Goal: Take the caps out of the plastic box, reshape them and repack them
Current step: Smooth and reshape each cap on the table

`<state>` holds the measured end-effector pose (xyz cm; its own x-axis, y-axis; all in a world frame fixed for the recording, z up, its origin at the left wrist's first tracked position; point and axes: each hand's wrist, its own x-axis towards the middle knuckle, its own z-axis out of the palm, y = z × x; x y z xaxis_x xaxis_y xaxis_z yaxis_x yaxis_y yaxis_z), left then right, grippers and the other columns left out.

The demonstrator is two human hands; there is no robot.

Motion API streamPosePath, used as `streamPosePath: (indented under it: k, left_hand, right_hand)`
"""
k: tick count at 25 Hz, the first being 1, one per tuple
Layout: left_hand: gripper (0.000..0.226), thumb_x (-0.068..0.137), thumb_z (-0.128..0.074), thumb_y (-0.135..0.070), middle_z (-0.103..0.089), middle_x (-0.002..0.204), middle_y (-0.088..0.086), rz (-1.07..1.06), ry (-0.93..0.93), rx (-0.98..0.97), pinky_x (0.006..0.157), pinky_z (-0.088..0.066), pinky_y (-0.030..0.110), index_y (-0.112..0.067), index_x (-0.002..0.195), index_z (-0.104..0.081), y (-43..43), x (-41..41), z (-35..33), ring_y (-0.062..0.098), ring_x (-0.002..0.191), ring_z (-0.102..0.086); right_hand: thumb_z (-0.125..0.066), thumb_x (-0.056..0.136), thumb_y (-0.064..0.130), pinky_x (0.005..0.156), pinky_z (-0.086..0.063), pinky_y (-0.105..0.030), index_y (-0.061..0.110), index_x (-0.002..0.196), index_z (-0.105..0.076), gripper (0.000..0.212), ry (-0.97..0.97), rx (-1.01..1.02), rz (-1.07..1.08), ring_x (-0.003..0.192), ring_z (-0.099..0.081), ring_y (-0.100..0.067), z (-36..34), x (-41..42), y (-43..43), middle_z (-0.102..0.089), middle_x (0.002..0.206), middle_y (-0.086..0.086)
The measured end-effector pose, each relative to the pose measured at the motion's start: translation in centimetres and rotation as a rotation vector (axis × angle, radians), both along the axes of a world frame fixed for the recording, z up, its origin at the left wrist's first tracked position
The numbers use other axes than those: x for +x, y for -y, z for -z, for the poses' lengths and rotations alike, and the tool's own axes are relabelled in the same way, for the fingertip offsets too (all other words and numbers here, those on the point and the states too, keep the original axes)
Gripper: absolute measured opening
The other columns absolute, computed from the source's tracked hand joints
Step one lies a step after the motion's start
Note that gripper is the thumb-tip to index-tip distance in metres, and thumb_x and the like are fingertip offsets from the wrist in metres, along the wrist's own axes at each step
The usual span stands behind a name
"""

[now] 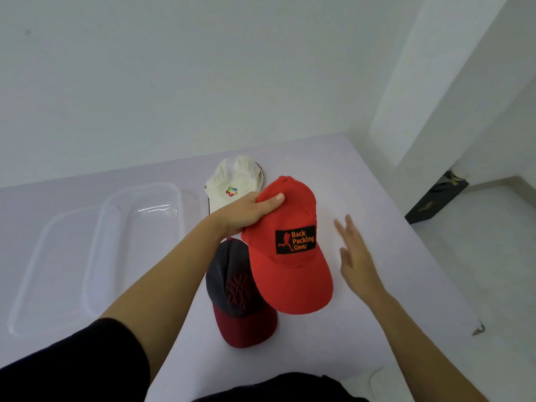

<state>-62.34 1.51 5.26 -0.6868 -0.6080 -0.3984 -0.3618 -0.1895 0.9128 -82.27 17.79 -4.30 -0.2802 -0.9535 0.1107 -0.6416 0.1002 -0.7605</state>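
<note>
Black short sleeve [87, 352] on the left arm, bare forearms, bare hands — no rings, no watch

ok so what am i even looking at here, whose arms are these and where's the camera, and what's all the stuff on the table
There is no machine here. The one picture comes from a camera worn on a person's head, looking forward and down, so the two bare arms reaching in from the bottom are the wearer's own.

The left hand has its grip closed on the crown of a red cap with a black "Back Packing Gear" patch, thumb on top. The right hand is open, fingers spread, just right of that cap and holding nothing.

On the pale table lie a white cap with a small coloured logo, farther back, and a dark grey cap with a maroon brim, nearer. To the left are a clear plastic box, empty, and what looks like its lid beside it.
</note>
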Motion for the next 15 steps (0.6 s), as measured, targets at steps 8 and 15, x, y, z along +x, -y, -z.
streamPosePath:
  k: [8,15]
  left_hand:
    - [0.028,0.095,-0.047,-0.043,-0.065,0.113,0.005,0.027,-0.019,0.057,0.089,-0.054,0.033,-0.022,0.114,-0.053,-1.4,-5.4,5.7,0.017,0.102,-0.065]
    - [0.028,0.095,-0.049,-0.034,-0.064,0.11,0.016,-0.108,0.288,-0.268,0.078,-0.051,0.033,-0.01,0.109,-0.05,0.5,-7.8,10.0,0.026,0.096,-0.062]
  right_hand:
    - [-0.053,0.088,0.046,0.085,-0.051,-0.024,0.021,0.118,-0.058,0.039,0.431,0.25,-0.034,0.103,-0.064,-0.012,-2.1,-2.1,6.3,-0.067,0.111,0.002]
    - [-0.033,0.09,0.061,0.079,-0.047,-0.039,0.016,0.093,-0.057,0.051,-0.193,0.406,0.113,0.08,-0.062,-0.026,2.3,-3.9,9.3,-0.066,0.082,-0.002]
